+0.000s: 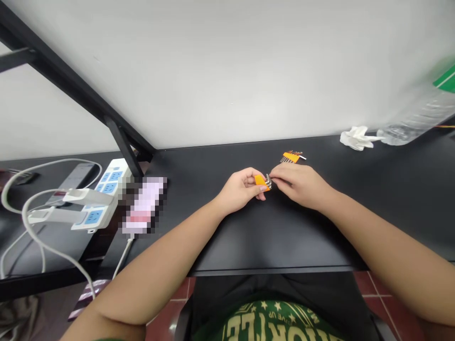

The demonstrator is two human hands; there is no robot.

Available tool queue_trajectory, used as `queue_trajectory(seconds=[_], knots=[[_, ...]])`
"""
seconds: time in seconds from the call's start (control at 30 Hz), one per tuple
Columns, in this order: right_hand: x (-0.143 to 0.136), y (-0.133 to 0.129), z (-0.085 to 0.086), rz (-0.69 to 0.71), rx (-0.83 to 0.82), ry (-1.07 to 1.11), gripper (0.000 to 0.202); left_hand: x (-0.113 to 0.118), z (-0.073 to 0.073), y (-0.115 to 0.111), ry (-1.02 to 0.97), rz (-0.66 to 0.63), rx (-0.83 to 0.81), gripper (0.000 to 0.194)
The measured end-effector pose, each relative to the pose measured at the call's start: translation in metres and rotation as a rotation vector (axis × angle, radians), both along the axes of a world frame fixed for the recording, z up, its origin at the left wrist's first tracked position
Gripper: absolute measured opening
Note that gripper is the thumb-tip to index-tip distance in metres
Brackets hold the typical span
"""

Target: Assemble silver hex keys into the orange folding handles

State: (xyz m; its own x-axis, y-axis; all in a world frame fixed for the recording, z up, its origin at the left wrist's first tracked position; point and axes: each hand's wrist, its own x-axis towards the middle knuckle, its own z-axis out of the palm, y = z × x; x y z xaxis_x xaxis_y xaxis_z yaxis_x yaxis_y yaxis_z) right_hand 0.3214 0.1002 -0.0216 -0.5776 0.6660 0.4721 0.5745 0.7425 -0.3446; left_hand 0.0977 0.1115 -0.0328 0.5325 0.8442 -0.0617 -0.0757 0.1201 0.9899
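Over the middle of the black desk, my left hand [242,186] grips an orange holder [260,183] between thumb and fingers. Silver L-shaped hex keys [268,181] stick out of its right side, their bent ends bunched together. My right hand [300,182] has its thumb and fingers pinched right beside those bent ends; whatever is between the fingertips is too small to make out. Just behind my right hand, a second orange holder [292,157] lies on the desk with several hex keys through it, one light key end poking out to the right.
On the left are a white power strip [113,182] with plugs and looping cables, and a blurred-out phone [145,203] on a cord. A black metal frame [78,85] slants above them. Crumpled white tissue [358,138] and a clear plastic bottle [408,125] are at the back right, by the wall.
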Motion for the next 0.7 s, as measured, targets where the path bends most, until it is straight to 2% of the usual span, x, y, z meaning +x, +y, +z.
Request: queue_trajectory(seconds=[0.2,0.3,0.43,0.7], knots=[[0.001,-0.004,-0.001,-0.004,-0.024,-0.083,0.024,-0.001,-0.001,0.001,0.032,0.020,0.034,0.034],[0.006,-0.001,0.000,-0.121,-0.062,-0.144,0.023,-0.001,-0.004,0.003,0.007,0.050,0.047,0.033],[0.015,0.007,-0.001,-0.284,-0.153,-0.337,0.021,-0.002,-0.005,0.005,-0.004,0.101,0.048,0.031],[0.011,0.008,0.001,-0.307,-0.241,-0.467,0.017,-0.003,-0.005,0.005,0.009,0.107,0.066,0.032]])
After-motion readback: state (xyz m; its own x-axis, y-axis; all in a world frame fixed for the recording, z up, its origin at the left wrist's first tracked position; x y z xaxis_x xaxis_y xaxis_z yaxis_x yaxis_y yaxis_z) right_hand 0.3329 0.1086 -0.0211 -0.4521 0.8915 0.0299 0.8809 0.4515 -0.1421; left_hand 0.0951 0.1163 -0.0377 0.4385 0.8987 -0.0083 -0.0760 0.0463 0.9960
